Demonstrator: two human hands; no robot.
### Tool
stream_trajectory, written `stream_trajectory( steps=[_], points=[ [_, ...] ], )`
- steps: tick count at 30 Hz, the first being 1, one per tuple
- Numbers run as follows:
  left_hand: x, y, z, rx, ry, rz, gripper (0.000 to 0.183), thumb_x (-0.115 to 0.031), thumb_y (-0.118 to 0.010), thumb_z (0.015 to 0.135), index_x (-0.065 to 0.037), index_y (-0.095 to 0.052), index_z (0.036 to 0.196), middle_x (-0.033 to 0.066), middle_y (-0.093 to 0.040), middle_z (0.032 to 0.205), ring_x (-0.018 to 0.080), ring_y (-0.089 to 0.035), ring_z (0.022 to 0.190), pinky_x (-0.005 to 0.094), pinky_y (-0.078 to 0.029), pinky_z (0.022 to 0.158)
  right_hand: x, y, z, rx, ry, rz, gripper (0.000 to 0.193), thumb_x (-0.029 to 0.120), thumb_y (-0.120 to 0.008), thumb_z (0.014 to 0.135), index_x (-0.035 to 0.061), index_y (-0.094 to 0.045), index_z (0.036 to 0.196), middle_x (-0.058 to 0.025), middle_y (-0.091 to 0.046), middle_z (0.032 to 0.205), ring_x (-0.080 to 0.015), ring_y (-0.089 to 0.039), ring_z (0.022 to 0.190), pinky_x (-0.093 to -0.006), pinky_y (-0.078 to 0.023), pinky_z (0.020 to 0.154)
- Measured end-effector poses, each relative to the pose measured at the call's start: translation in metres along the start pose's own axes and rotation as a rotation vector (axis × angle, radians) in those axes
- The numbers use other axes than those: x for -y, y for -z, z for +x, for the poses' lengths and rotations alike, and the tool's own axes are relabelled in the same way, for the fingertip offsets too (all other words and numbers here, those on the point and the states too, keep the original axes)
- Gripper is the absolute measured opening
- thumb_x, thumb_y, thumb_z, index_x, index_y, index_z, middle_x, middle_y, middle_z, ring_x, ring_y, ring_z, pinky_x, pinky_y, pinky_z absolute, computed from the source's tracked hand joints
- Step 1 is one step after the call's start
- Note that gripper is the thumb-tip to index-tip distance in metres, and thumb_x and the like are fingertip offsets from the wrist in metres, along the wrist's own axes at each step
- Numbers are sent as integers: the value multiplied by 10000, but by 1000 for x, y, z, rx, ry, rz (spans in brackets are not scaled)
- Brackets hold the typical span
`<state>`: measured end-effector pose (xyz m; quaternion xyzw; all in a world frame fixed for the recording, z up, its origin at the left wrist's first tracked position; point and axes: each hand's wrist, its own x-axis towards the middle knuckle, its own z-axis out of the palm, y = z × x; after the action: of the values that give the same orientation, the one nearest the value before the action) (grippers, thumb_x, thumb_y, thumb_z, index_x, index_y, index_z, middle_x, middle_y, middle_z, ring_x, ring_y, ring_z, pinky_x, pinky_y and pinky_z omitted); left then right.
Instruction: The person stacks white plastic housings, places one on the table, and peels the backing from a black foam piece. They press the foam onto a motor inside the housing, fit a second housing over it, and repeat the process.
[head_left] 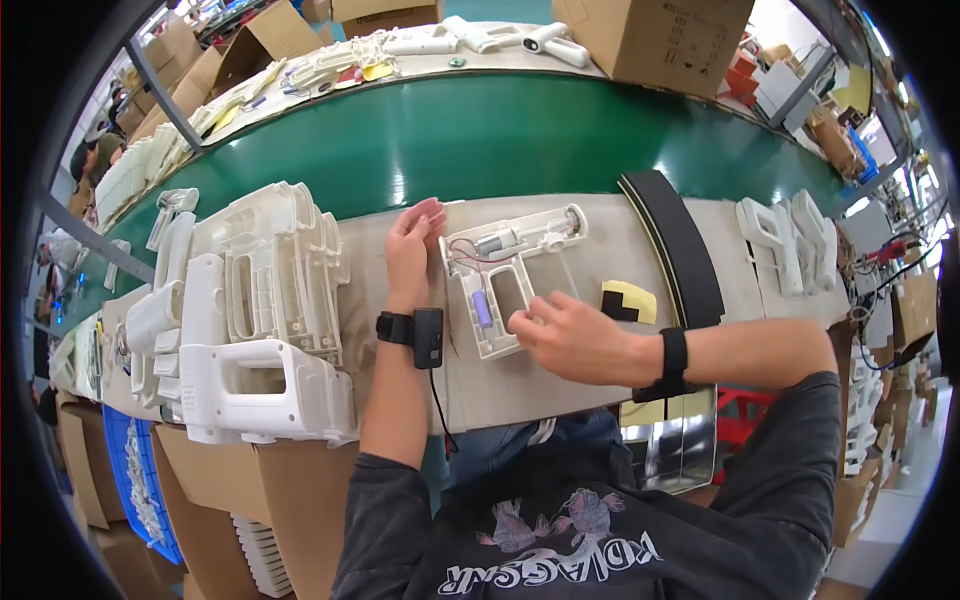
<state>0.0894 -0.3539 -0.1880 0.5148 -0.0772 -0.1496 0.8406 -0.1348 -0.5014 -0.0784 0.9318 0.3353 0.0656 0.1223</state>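
Note:
An opened white plastic housing half (478, 300) with a loop handle lies on the worktable, its inside facing up. Inside it sit a silver motor (495, 242) with red wires and a purple cylindrical cell (482, 309). Beside the housing's upper left corner is my left hand (412, 242), its fingers curled together; whatever they may hold is hidden. My right hand (570, 338) is over the lower right side of the handle, fingers bent in a pinch. I cannot make out what is between them.
Stacked white housings (265, 300) stand at the left. Right of my work lie a yellow-and-black piece (628, 302), a long black curved strip (680, 250) and more white housings (785, 240). A green conveyor belt (480, 130) runs behind; a cardboard box (655, 40) stands beyond it.

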Motion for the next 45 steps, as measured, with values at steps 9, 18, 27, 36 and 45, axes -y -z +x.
stream_trajectory(
  steps=[9, 18, 27, 36, 45],
  points=[
    [2, -5, -7, 168, -64, 383, 241, -146, -560, 1015, -10, -668, 1183, 61, -693, 1122, 131, -643, 1038, 268, -499, 919, 9, -23, -18, -196, -233, 755, 333, 159, -724, 813, 48, -662, 1121, -106, -608, 1131, -295, -590, 1061, -391, -488, 909],
    [1, -25, -11, 83, -75, 252, 228, -137, -547, 1022, 18, -672, 1133, 78, -697, 1072, 163, -668, 973, 288, -531, 862, -8, -45, -115, -216, -956, 624, 560, 96, -778, 780, 44, -583, 1302, -141, -658, 1139, -343, -617, 1051, -409, -488, 956],
    [-63, -50, -63, 409, -370, 661, 188, -146, -683, 941, -18, -678, 1078, 42, -700, 1000, 120, -652, 873, 257, -521, 775, -35, -6, -41, -587, -858, 1563, 496, -8, -766, 832, 31, -553, 1279, -47, -677, 1009, -108, -635, 938, -243, -512, 803],
    [-70, -40, -58, 536, 46, 277, 211, -105, -670, 942, 14, -607, 1105, 37, -684, 896, 106, -659, 831, 254, -516, 752, -50, -33, 32, -652, -732, 1367, 382, 62, -752, 874, 11, -568, 1205, -55, -683, 1035, -120, -652, 925, -261, -513, 813],
    [-62, -35, -55, 416, -243, 457, 230, -92, -719, 875, -7, -638, 1073, 15, -650, 804, 79, -613, 789, 257, -496, 718, -64, -26, 53, -607, -688, 1209, 353, 51, -736, 866, 18, -648, 1206, -67, -665, 1039, -145, -634, 924, -284, -513, 840]
  ],
)
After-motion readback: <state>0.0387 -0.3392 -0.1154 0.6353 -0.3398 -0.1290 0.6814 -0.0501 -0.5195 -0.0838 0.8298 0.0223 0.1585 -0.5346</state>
